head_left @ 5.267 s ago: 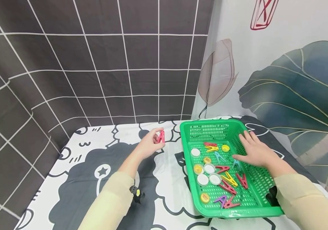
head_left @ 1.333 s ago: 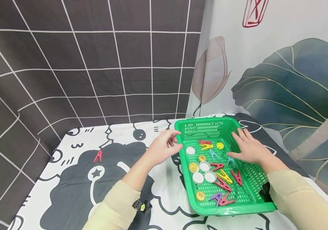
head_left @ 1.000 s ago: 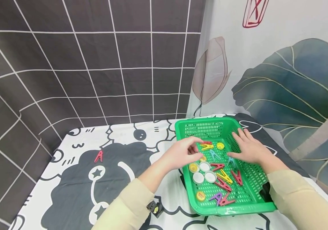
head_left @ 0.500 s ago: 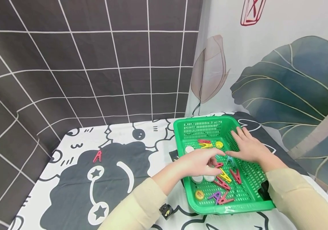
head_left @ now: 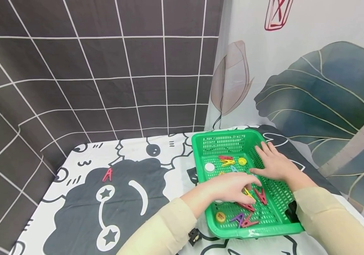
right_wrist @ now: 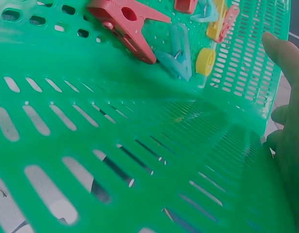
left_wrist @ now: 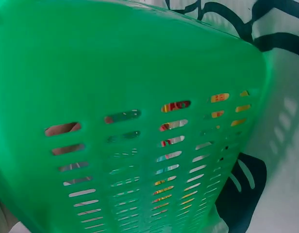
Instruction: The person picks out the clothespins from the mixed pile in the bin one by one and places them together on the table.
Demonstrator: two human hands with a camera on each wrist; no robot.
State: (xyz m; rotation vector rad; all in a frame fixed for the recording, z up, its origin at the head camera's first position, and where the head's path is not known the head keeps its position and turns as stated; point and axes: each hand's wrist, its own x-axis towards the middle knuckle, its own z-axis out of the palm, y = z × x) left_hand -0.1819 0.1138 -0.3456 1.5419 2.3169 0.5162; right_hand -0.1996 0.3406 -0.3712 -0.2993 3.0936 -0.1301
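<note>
My left hand (head_left: 228, 187) reaches down into the green plastic basket (head_left: 198, 161), thumb and forefinger apart over a yellow clothespin (head_left: 249, 193). Right of its fingertips lies a red clothespin (head_left: 261, 196); another red clothespin (head_left: 247, 207) is partly hidden below the thumb. My right hand (head_left: 274, 164) rests on the basket's right side with fingers spread. The right wrist view shows a light-blue clothespin (right_wrist: 181, 53) and a yellow cap (right_wrist: 205, 61) inside. Only the basket's outer wall (left_wrist: 115, 58) fills most of the left wrist view. A single red clothespin (head_left: 107, 174) lies on the cloth.
Around the left hand the basket holds a white cap (head_left: 209, 167), an orange-yellow cap (head_left: 220, 217) and a purple clothespin (head_left: 238, 219). A patterned cloth (head_left: 175, 148) covers the table. Behind hangs a dark grid-patterned curtain (head_left: 147, 88).
The red clothespin formerly pinched in my left hand now lies on the cloth at left. That hand has since moved right, over and into the basket. The right hand stays at the basket's side.
</note>
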